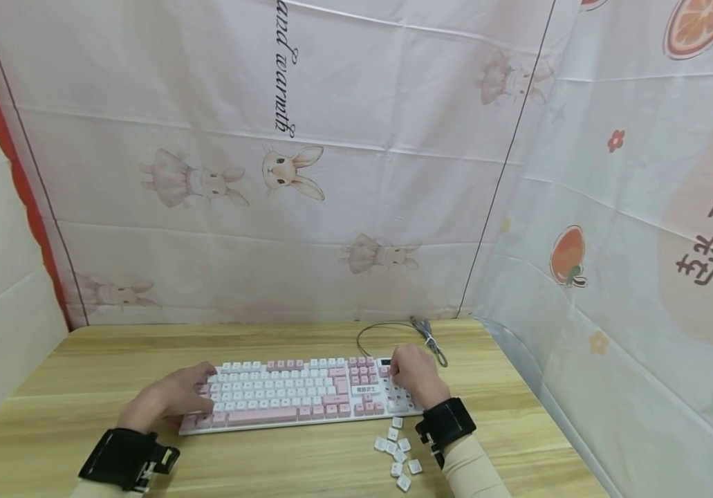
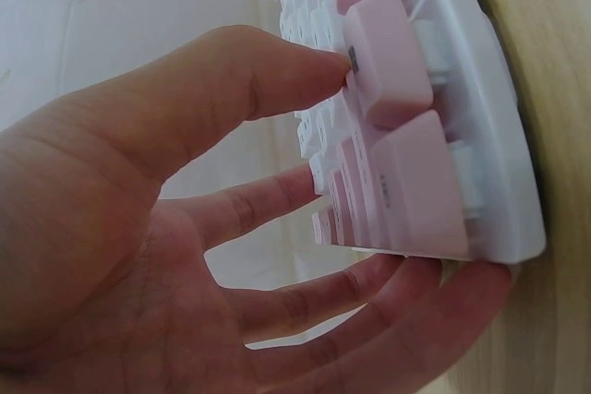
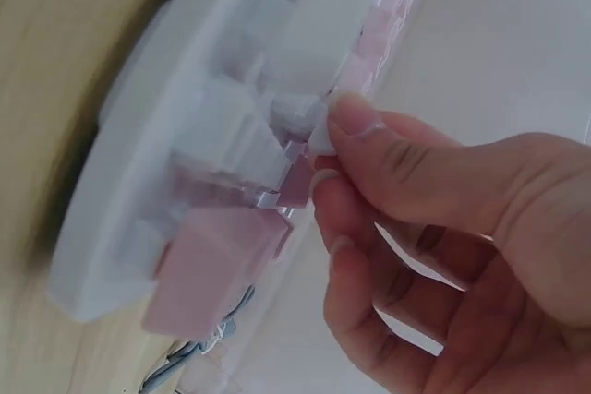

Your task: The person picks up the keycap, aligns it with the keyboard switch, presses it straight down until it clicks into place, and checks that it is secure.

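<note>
A pink-and-white keyboard lies on the wooden table. My left hand holds its left end. In the left wrist view, the thumb touches a pink key while other fingers reach round the keyboard's side edge. Over the number pad at the right end is my right hand. Its thumb and index finger pinch a small white keycap, mostly covered by the fingertips. Several number-pad sockets around it have no caps. A tall pink key stands near that hand in the right wrist view.
Several loose white keycaps lie scattered in front of the keyboard's right end, close to the right wrist. A bundled grey cable rests behind the keyboard. Printed cloth hangs along the table's back and right sides.
</note>
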Motion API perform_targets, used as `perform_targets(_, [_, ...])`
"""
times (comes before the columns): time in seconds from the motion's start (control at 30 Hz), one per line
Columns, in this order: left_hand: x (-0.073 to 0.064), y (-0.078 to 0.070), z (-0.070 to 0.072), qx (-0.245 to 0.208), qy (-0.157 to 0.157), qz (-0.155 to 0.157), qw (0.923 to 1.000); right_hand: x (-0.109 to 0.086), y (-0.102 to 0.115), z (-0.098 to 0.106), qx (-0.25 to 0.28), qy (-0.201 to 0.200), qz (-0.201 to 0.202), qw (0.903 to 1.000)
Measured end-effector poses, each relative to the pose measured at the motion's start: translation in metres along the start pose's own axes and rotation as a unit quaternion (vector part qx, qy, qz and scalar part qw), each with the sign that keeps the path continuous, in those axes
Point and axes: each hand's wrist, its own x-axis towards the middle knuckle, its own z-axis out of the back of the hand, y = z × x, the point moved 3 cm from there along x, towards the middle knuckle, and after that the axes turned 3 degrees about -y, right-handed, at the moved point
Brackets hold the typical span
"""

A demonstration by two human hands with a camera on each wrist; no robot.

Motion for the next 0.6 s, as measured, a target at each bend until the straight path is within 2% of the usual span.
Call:
perform_targets(0.2, [0.0009,-0.0012,0.0000,0.001,0.003,0.008,1.0000,0.0000,-0.0008,-0.0022,0.005,-0.016,0.006,0.9998])
perform_targets(0.4, [0.0008,-0.0022,-0.0003,-0.004,0.004,0.015,0.9999,0.0011,0.0008,-0.0042,0.002,-0.007,0.014,0.9999])
perform_targets(0.6, [0.0010,-0.0024,-0.0006,-0.005,0.006,0.020,0.9998,0.0001,0.0005,-0.0032,0.022,-0.006,0.017,0.9996])
